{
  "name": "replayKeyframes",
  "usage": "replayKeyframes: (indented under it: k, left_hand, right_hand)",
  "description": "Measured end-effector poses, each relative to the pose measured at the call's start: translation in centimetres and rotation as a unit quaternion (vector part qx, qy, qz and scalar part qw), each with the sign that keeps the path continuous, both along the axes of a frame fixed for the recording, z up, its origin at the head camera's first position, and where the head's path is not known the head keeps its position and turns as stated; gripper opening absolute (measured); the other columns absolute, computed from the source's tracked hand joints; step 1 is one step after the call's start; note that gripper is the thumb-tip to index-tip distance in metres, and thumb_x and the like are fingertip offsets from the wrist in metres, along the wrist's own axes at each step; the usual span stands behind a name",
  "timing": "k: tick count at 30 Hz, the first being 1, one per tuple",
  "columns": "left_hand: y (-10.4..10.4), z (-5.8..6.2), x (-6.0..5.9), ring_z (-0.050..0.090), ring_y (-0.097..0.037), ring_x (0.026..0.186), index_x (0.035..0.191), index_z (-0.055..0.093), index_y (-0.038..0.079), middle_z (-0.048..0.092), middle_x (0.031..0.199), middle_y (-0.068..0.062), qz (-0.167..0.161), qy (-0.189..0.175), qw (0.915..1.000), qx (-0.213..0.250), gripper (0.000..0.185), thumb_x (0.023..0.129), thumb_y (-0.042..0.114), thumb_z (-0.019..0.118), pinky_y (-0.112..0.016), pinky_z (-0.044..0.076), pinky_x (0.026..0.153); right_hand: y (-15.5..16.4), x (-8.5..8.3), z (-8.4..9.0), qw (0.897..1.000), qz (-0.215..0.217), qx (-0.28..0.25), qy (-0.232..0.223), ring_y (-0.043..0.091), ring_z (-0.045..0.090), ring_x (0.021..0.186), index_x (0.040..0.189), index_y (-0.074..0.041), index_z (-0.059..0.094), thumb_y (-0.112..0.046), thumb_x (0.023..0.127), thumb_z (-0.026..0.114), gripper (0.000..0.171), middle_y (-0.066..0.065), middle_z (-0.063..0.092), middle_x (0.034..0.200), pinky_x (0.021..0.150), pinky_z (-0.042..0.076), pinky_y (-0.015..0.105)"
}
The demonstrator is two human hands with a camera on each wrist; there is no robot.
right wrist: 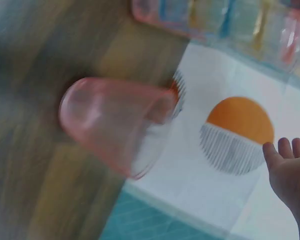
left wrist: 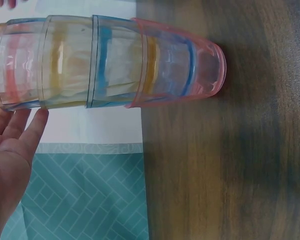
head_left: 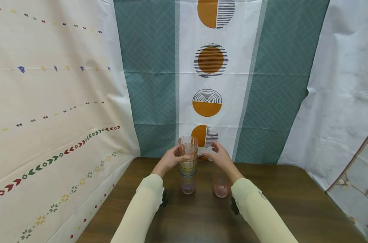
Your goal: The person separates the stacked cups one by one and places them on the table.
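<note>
Nearest: two pale yellow sleeves (head_left: 141, 209) reaching in from the near edge of the dark wood table (head_left: 293, 209). Single pink cup (head_left: 221, 184) upright on the table just under the right forearm, nearer the far edge than the near one, untouched. Beside it to the left, close but apart: stack of nested clear cups (head_left: 188, 165), pink at the bottom, then blue and yellow rims above, standing upright. Left hand (head_left: 171, 158) against the stack's upper left side, thumb laid across the front of the top cup; in the left wrist view fingers (left wrist: 34, 131) straight, tips touching the stack's wall, not wrapped round it. Right hand (head_left: 219, 155) spread, fingers relaxed and apart, holding nothing, just right of the stack's top with a gap between. Farthest: patterned cloth backdrop (head_left: 209, 60) with orange circles behind the far edge.
</note>
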State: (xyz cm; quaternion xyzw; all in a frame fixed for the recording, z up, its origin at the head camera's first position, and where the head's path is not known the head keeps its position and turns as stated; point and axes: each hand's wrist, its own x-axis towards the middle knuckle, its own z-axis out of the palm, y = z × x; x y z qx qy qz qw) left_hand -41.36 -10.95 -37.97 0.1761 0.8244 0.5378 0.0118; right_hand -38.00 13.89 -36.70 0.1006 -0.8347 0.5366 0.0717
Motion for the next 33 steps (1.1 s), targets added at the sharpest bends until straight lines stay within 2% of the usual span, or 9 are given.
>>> replayKeyframes:
  k: [5,13,24,33]
  left_hand:
    - [-0.3,-0.1,-0.2,0.04,-0.032,0.139,0.149,0.044,0.011,0.048,0.148,-0.012,-0.009,-0.003,0.9999,0.004,0.077,0.086,0.042,0.077,-0.052,0.036,0.11]
    - [-0.4,-0.3,-0.3,0.039,-0.032,0.14,0.149,0.042,0.009,0.045,0.15,-0.013,-0.012,-0.002,0.9999,0.002,0.077,0.087,0.039,0.076,-0.051,0.036,0.11]
    - [-0.4,-0.2,-0.5,0.041,-0.033,0.138,0.149,0.044,0.009,0.048,0.148,-0.014,-0.022,0.003,0.9997,0.005,0.072,0.089,0.033,0.076,-0.051,0.037,0.11]
    - [-0.5,-0.3,-0.4,0.04,-0.032,0.139,0.148,0.044,0.009,0.048,0.149,-0.012,-0.018,0.0,0.9998,0.004,0.074,0.087,0.034,0.078,-0.05,0.037,0.11]
  right_hand:
    - [-2.6,-0.4,1.3,1.0,0.02,-0.008,0.001,0.035,0.033,0.143,0.155,-0.005,0.026,-0.041,0.091,0.071,0.086,0.017,0.031,0.158,0.11,0.035,0.054]
    - [-5.3,-1.0,1.8,1.0,0.024,-0.001,0.015,0.035,0.04,0.139,0.154,-0.002,0.03,-0.042,0.088,0.075,0.089,0.019,0.043,0.151,0.109,0.037,0.051]
    - [-5.7,-1.0,2.1,0.999,-0.001,0.013,0.031,0.034,0.047,0.133,0.148,-0.003,0.042,-0.041,0.09,0.073,0.076,0.018,0.052,0.142,0.107,0.041,0.049]
    - [-6.0,-0.8,2.3,1.0,-0.011,-0.015,0.021,0.034,0.049,0.131,0.145,-0.001,0.044,-0.042,0.091,0.072,0.074,0.018,0.053,0.141,0.108,0.041,0.048]
